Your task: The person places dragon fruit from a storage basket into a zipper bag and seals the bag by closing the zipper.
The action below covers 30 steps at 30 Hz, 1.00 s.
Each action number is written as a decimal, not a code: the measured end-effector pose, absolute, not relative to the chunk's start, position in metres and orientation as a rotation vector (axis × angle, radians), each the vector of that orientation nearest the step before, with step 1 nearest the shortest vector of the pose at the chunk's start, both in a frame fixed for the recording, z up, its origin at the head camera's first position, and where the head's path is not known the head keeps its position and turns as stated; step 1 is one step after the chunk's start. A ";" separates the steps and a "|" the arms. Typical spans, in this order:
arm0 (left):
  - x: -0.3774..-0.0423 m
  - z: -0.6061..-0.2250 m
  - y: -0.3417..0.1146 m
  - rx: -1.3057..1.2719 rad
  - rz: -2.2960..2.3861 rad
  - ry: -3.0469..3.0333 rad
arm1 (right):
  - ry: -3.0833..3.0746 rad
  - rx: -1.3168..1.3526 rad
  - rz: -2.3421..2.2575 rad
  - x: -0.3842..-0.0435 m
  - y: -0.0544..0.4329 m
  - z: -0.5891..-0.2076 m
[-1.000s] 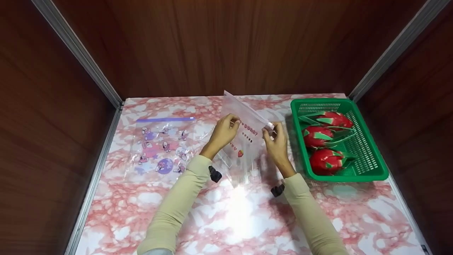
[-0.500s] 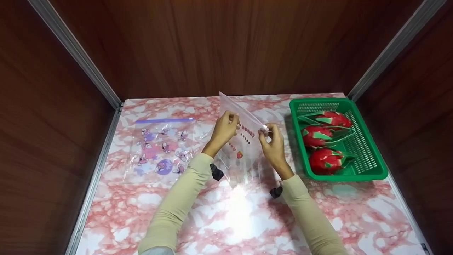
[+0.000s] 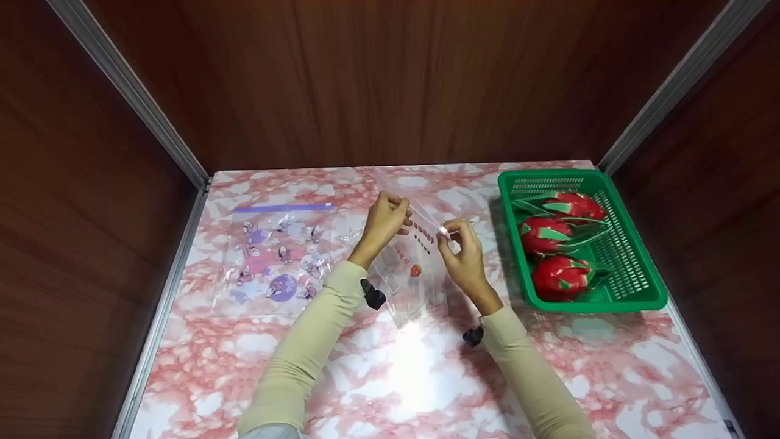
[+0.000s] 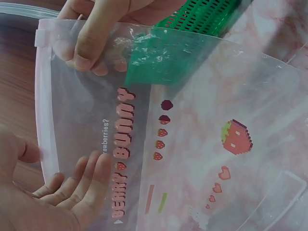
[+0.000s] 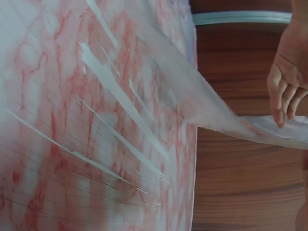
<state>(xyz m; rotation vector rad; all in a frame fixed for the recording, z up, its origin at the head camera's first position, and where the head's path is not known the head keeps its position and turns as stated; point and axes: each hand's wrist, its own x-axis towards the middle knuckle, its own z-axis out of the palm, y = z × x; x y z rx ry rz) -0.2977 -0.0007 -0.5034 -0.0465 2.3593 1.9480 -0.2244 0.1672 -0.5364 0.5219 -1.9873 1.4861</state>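
A clear zip bag (image 3: 415, 270) with a strawberry print and "BERRY BUNNY" lettering is held up between both hands, its zip edge slanting. My left hand (image 3: 385, 221) holds it near the middle of the zip edge; in the left wrist view the fingers (image 4: 91, 178) lie over the printed face, the thumb on the other side of the edge. At the near right end of the zip, my right hand (image 3: 464, 253) pinches the bag's corner beside the small slider (image 4: 42, 38). The right wrist view shows the bag's film (image 5: 178, 77) stretching toward the left hand (image 5: 288, 86).
A second zip bag (image 3: 283, 262) with a purple zip and cartoon prints lies flat on the left. On the right stands a green basket (image 3: 634, 250) with three red dragon fruits (image 3: 560, 277). Dark wooden panels (image 3: 390, 85) wall the marbled table (image 3: 353, 378).
My right hand has moved left and toward me with its corner of the bag. The bag's far corner has dropped and shifted left; the left hand stays nearly in place.
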 end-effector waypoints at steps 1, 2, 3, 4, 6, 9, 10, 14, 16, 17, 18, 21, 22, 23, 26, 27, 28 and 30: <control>-0.298 -0.503 -0.001 -0.037 1.956 2.355 | -1.984 0.530 1.490 -0.224 0.167 -0.537; -0.298 -0.503 -0.001 -0.025 1.964 2.351 | -1.981 0.541 1.494 -0.224 0.167 -0.538; -0.297 -0.503 -0.001 -0.015 1.975 2.344 | -1.980 0.552 1.495 -0.224 0.167 -0.539; -0.297 -0.503 -0.001 -0.004 1.983 2.340 | -1.974 0.568 1.503 -0.223 0.167 -0.539; -0.298 -0.503 -0.001 0.022 1.999 2.335 | -1.966 0.601 1.523 -0.223 0.167 -0.540; -0.298 -0.503 0.000 0.060 2.015 2.336 | -1.965 0.650 1.576 -0.223 0.166 -0.540; -0.298 -0.503 0.001 0.072 2.018 2.339 | -1.967 0.662 1.595 -0.223 0.166 -0.541; -0.298 -0.504 0.002 0.104 2.020 2.352 | -2.030 0.673 1.630 -0.220 0.165 -0.539; -0.298 -0.504 0.002 0.114 2.019 2.356 | -2.081 0.674 1.628 -0.218 0.165 -0.538; -0.298 -0.505 0.002 0.118 2.020 2.355 | -2.110 0.678 1.629 -0.217 0.165 -0.538; -0.298 -0.505 0.002 0.124 2.021 2.356 | -2.131 0.693 1.630 -0.216 0.166 -0.538; -0.297 -0.505 0.002 0.134 2.012 2.369 | -2.180 0.765 1.658 -0.220 0.169 -0.545; -0.297 -0.505 0.002 0.138 2.009 2.376 | -2.188 0.793 1.671 -0.222 0.170 -0.549; -0.296 -0.505 0.002 0.143 2.003 2.387 | -2.188 0.820 1.690 -0.224 0.172 -0.554; -0.296 -0.505 0.003 0.163 1.991 2.406 | -2.183 0.857 1.747 -0.230 0.176 -0.562; -0.296 -0.505 0.003 0.172 1.988 2.407 | -2.188 0.850 1.758 -0.232 0.177 -0.563; -0.296 -0.505 0.003 0.182 1.985 2.408 | -2.191 0.834 1.766 -0.234 0.177 -0.563; -0.295 -0.505 0.004 0.203 1.969 2.419 | -2.206 0.779 1.781 -0.236 0.176 -0.561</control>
